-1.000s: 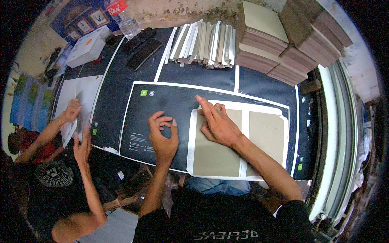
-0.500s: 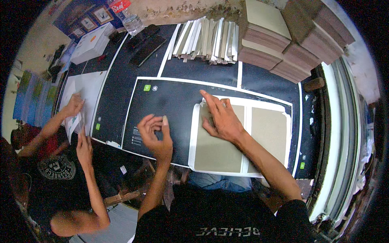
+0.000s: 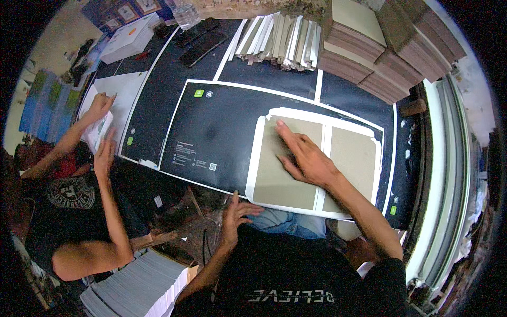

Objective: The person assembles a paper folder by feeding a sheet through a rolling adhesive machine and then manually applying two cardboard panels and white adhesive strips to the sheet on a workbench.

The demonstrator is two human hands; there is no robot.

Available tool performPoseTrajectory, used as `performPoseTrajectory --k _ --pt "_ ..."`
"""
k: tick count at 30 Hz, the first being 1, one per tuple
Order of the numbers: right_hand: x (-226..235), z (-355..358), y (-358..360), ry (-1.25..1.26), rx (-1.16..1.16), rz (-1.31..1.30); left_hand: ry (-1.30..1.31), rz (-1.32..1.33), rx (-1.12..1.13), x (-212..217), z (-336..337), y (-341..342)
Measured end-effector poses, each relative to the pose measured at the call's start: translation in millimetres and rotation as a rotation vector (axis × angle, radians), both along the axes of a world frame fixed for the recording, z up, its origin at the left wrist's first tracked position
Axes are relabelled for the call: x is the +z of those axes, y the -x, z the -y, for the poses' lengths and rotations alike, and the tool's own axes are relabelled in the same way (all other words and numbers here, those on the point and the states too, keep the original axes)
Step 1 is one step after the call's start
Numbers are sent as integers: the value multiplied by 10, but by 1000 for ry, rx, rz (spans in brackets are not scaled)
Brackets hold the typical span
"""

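the right hand [image 3: 306, 158] lies flat, fingers spread, holding nothing, pressing the left grey board [image 3: 277, 169] on the white sheet [image 3: 323, 158]; the board's long axis runs away from the person. the left hand [image 3: 235, 214] hovers open and empty just off the worktop [image 3: 222, 121] edge.

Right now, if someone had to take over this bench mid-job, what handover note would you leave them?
Right hand: flat, fingers spread, pressing on the left grey board.
Left hand: empty, off the work, at the table's near edge.
Things: two grey boards, the right board beside the left one, lie on a white sheet on top of the black sheet. Board stacks and strips sit at the far edge.
Done: both boards placed with a narrow gap between them.
Left: the white margins lie flat, not folded over.
A co-worker's hands handle white paper on the left.
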State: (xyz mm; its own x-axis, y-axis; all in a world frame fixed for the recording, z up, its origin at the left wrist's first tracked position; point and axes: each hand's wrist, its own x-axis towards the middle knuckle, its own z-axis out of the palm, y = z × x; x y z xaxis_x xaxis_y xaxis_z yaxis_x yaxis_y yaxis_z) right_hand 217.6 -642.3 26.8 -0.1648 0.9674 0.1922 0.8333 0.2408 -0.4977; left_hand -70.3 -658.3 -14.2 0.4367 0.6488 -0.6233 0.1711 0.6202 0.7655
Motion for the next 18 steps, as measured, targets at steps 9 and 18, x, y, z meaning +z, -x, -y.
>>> performPoseTrajectory --k 9,18 --pt "156 371 -231 84 21 7 90 306 119 -388 152 27" --pt "73 -86 414 -34 102 -142 -297 -26 319 294 -116 97"
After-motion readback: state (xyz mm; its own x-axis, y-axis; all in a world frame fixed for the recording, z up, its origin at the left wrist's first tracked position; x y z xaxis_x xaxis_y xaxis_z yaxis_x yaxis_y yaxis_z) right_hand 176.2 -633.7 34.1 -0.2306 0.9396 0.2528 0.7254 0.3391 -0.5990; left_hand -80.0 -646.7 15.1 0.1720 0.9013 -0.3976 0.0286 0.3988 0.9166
